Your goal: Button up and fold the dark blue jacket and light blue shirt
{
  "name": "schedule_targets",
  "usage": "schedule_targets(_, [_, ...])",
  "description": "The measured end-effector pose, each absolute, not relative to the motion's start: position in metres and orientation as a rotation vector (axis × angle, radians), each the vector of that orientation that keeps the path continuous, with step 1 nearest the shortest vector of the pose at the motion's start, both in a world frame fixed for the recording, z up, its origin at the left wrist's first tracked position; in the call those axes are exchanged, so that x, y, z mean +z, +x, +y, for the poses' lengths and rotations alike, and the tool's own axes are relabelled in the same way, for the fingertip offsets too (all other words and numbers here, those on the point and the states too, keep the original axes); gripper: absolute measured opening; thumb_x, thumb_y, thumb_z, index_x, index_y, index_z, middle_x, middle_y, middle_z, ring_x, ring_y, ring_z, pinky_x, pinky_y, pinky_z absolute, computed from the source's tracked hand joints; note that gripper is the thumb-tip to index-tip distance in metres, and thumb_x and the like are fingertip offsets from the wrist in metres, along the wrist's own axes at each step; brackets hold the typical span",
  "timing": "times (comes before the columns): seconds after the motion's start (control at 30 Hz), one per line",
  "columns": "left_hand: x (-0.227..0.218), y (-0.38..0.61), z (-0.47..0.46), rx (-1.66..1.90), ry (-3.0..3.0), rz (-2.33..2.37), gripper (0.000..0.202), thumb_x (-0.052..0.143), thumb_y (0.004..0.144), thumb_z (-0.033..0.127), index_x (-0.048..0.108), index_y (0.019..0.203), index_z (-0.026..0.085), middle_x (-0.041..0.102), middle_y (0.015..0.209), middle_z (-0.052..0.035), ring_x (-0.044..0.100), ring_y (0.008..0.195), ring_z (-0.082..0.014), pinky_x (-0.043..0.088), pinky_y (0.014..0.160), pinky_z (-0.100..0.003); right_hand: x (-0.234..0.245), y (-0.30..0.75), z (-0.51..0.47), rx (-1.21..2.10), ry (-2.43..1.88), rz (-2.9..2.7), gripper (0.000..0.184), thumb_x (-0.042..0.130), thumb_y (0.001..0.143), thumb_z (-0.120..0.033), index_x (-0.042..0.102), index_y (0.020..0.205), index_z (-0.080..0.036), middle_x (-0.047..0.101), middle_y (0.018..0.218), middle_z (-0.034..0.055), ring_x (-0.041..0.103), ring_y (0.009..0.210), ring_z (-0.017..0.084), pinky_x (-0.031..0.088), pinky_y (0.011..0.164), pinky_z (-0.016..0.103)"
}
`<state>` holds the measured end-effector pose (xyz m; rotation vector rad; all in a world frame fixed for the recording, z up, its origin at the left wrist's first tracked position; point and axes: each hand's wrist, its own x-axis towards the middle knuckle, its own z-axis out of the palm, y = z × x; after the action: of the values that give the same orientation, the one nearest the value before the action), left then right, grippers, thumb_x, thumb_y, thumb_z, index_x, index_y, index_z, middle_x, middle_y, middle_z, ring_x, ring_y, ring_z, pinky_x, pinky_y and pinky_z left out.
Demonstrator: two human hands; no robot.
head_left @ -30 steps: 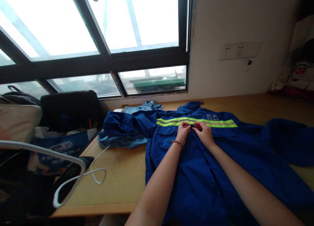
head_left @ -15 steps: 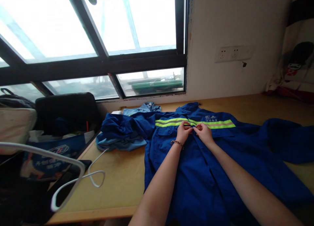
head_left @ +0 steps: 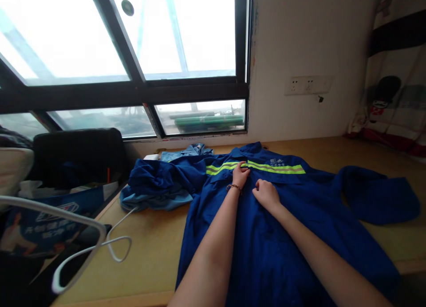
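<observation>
On the tabletop [head_left: 149, 245], the blue jacket [head_left: 253, 236] is laid front-up. Below its reflective stripe [head_left: 279, 168], right hand [head_left: 267, 194] has been drawn lower, off left hand [head_left: 240, 175]; chest-level two-handed work seemingly broken off. Fingers [head_left: 258, 184] curled on both; pinch can't be told.

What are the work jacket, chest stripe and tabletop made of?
Work jacket: matte cloth, given its soft creases; fibre unclear. Chest stripe: probably reflective tape, bright yellow-green around a duller band. Tabletop: possibly smooth wood, by its tan colour.

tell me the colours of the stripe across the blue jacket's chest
The stripe is bright yellow-green, greyish along its middle, seen best in the head view.
</observation>
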<state>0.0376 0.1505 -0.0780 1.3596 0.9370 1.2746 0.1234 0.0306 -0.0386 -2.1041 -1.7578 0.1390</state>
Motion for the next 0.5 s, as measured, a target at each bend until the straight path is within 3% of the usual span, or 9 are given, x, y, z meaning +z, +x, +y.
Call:
schedule_targets(0.2, [-0.078,0.039,0.158,1.256,1.414,0.916,0.040,0.062,0.063,0.011,0.052,0.102,0.015,0.057,0.061,0.0028,0.053,0.050,-0.0080,0.046,0.049,-0.019,-0.057,0.140,0.033,0.435,-1.847,-1.599,0.017,0.053,0.064,-0.021,0.059,0.079,-0.018,0.061,0.066,0.0006,0.056,0.063,0.014,0.037,0.057,0.022])
schedule_targets(0.4, [-0.077,0.041,0.153,1.285,1.431,0.925,0.037,0.061,0.064,0.011,0.053,0.100,0.014,0.056,0.059,0.0033,0.052,0.048,-0.0069,0.045,0.048,-0.018,-0.064,0.152,0.042,0.672,-1.718,-1.528,0.015,0.057,0.057,-0.023,0.062,0.070,-0.016,0.061,0.063,0.0015,0.055,0.060,0.014,0.039,0.056,0.022])
schedule_targets(0.5, [-0.078,0.042,0.153,1.270,1.399,0.909,0.036,0.059,0.065,0.012,0.052,0.101,0.015,0.057,0.061,0.0024,0.053,0.047,-0.0076,0.046,0.047,-0.020,-0.065,0.153,0.041,0.700,-1.678,-1.453,0.021,0.057,0.055,-0.021,0.063,0.074,-0.013,0.061,0.065,0.0026,0.055,0.061,0.014,0.040,0.057,0.022])
